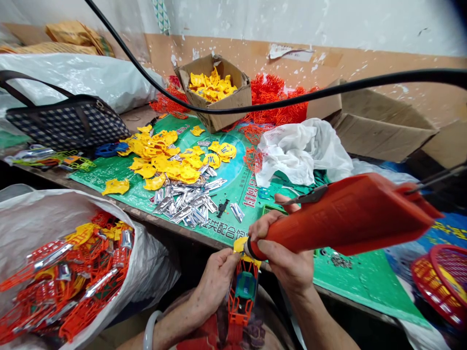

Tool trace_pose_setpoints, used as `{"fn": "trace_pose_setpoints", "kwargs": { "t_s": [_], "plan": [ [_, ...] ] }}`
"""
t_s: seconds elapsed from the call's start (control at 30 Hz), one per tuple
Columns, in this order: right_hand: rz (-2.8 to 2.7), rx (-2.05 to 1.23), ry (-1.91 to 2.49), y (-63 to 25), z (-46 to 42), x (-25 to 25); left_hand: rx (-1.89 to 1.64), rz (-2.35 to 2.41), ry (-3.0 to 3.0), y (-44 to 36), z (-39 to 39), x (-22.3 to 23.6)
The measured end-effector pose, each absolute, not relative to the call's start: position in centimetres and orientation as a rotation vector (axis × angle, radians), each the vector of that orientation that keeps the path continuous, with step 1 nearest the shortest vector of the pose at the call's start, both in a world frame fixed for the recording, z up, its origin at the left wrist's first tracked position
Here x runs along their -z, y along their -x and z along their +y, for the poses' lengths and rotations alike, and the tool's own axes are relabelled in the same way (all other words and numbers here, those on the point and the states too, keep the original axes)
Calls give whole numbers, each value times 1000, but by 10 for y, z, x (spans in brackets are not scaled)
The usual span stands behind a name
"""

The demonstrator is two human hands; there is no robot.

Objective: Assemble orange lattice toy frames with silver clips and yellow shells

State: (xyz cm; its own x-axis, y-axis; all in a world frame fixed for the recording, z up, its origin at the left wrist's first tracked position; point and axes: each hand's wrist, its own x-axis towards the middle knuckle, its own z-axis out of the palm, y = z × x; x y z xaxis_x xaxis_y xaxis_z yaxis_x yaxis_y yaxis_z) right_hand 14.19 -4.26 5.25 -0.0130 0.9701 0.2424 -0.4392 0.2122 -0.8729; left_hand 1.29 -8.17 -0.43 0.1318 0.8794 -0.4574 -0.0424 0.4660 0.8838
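My left hand is closed on a toy vehicle frame, an orange lattice body with a green piece in its middle and a yellow part at its far end. My right hand wraps round the front of a large red power screwdriver, which has a lever along its top. The tool's dark nose meets the yellow part beside my left fingertips; its tip is hidden there. On the green-covered table beyond lie a heap of yellow plastic parts and a pile of silvery strips.
A white sack of orange frames stands at left. Behind are a checked bag, a carton of yellow parts, another carton and a white plastic bag. A black cable crosses above; a red basket sits at right.
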Motion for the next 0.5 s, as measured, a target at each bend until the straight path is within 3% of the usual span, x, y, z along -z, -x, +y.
{"fn": "trace_pose_setpoints", "kwargs": {
  "t_s": [0.5],
  "plan": [
    [-1132,-1224,777,-144,-43,-45,-825,1239,-906,-12,-83,8]
  ]
}}
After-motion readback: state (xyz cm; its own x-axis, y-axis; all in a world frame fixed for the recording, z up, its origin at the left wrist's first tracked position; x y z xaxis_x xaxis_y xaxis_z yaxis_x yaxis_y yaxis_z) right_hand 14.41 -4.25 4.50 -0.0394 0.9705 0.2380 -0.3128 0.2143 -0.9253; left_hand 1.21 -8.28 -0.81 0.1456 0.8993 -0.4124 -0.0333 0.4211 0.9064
